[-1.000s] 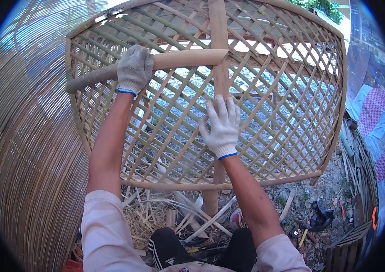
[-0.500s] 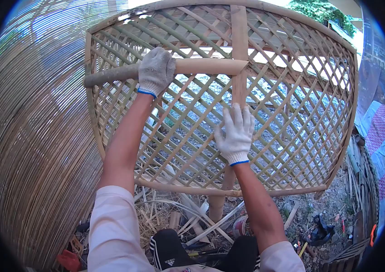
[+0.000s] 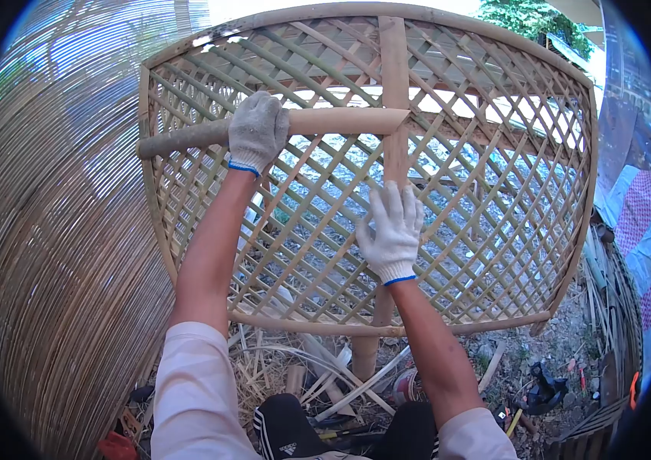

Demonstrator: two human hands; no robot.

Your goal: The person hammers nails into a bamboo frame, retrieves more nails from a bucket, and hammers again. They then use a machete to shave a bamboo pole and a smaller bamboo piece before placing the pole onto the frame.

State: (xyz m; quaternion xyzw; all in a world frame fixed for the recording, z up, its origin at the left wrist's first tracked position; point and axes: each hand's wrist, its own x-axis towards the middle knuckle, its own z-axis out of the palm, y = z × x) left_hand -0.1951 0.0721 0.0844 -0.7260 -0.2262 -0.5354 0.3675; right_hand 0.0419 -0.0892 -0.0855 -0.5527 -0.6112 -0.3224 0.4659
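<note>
My left hand (image 3: 257, 132), in a grey-white knit glove with a blue cuff, is wrapped around a bamboo pole (image 3: 348, 120). The pole lies roughly level in front of a bamboo lattice panel (image 3: 325, 222); its cut right end overlaps the panel's upright bamboo slat (image 3: 395, 77). My right hand (image 3: 391, 234), gloved the same way, lies with fingers stretched over the slat's lower part, thumb apart. Its palm side faces the panel and is hidden. The panel has crossed thin strips inside a bent bamboo frame.
On the left stands a curved screen of thin strips (image 3: 57, 253). Bamboo offcuts (image 3: 333, 376) litter the ground below the panel. At the lower right are a black plastic bag (image 3: 546, 391) and small tools. Patterned cloth (image 3: 644, 215) hangs at the right edge.
The panel, pole and both hands appear slightly lower and further left in the view. Both hands keep their places on the pole and the slat.
</note>
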